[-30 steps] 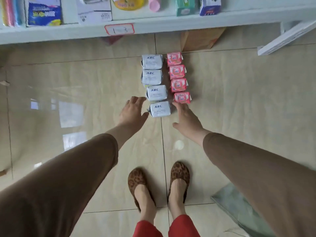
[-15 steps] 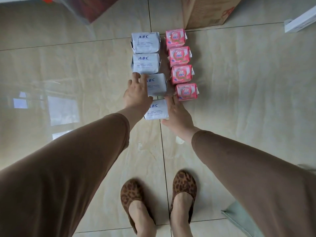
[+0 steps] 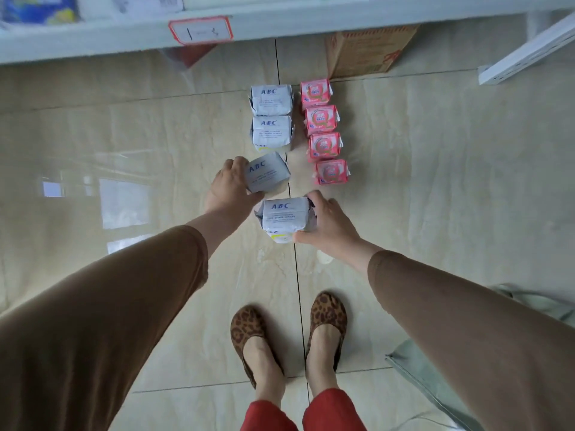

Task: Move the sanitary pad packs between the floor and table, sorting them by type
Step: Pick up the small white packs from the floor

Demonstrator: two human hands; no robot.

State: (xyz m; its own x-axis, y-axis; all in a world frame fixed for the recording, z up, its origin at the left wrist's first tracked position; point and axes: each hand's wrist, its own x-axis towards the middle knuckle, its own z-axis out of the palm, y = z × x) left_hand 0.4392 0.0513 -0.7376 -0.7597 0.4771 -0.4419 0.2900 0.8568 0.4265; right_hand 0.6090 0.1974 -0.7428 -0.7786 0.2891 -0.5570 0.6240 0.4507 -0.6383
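Note:
Two columns of pad packs lie on the tiled floor. My left hand (image 3: 231, 189) grips a white ABC pack (image 3: 267, 172), tilted and lifted off the floor. Just below it, my right hand (image 3: 326, 223) holds a second white ABC pack (image 3: 284, 216), also raised. Two more white ABC packs (image 3: 272, 115) remain flat on the floor farther away. To their right lies a column of several pink packs (image 3: 323, 132), untouched.
A white table edge (image 3: 280, 23) with a red-framed label (image 3: 200, 29) runs across the top, goods on it. A cardboard box (image 3: 367, 52) stands under it. A white bracket (image 3: 525, 54) lies at the right. My feet (image 3: 289, 331) stand below; a green bag (image 3: 429, 377) sits lower right.
Both hands have closed on the two nearest white packs and lifted them off the floor. The view has tipped back up, bringing the table edge into sight.

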